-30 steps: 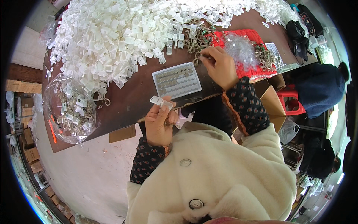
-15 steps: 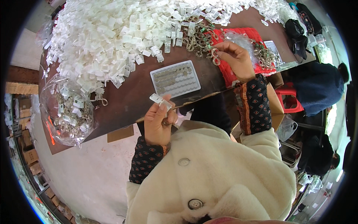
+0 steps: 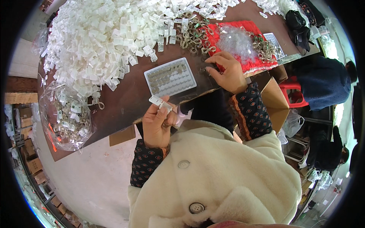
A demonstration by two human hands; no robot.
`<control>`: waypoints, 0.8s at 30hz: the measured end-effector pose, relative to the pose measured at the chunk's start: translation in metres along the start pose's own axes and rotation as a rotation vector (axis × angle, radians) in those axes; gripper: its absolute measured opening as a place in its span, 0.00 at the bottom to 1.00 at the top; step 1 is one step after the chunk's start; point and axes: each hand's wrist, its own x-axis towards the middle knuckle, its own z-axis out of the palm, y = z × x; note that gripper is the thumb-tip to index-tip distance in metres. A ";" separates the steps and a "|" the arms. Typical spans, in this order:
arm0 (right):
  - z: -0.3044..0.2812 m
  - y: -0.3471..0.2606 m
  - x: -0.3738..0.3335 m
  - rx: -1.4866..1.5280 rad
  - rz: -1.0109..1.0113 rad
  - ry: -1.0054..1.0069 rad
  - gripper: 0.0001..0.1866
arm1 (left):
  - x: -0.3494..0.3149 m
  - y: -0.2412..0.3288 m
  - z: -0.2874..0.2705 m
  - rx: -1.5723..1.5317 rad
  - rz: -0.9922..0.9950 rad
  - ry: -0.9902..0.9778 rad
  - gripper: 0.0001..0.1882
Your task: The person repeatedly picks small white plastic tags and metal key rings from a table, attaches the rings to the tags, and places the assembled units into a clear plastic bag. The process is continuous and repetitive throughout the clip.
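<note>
My left hand [image 3: 156, 127] pinches a small white plastic tag-like piece [image 3: 156, 100] between thumb and fingers, at the table's front edge. Whatever lies deeper under its curled fingers is hard to make out. My right hand [image 3: 230, 76] hovers over the front of the table, thumb and forefinger apart with nothing visible between them. Near its fingertips is a tiny metal-looking bit [image 3: 202, 70] on the brown tabletop. A heap of beige looped cords [image 3: 194, 38] lies just beyond. Between my hands sits a white tray [image 3: 182, 84] with rows of small round greyish pieces in part of its hollows.
A big pile of white plastic pieces [image 3: 102, 41] covers the back left. Clear bag [image 3: 68, 121] with cords and pieces stands at the left edge. Right: red cloth [image 3: 249, 26] under clear plastic bits [image 3: 235, 43], cardboard box [image 3: 275, 98], red stool [image 3: 293, 93], two people farther off.
My right hand has let go of the cord loop it held and moved slightly left and nearer, fingers parting. The left hand keeps its white piece. The whole view has shifted a little.
</note>
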 end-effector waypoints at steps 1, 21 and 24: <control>0.003 -0.002 -0.003 -0.018 0.005 0.009 0.12 | 0.000 0.000 0.000 0.008 0.007 0.005 0.17; 0.023 -0.101 -0.018 0.492 0.029 -0.092 0.06 | -0.001 0.005 0.017 0.191 0.011 0.147 0.15; 0.030 -0.118 -0.021 0.731 0.209 -0.152 0.05 | -0.002 0.006 0.014 0.218 0.091 0.102 0.16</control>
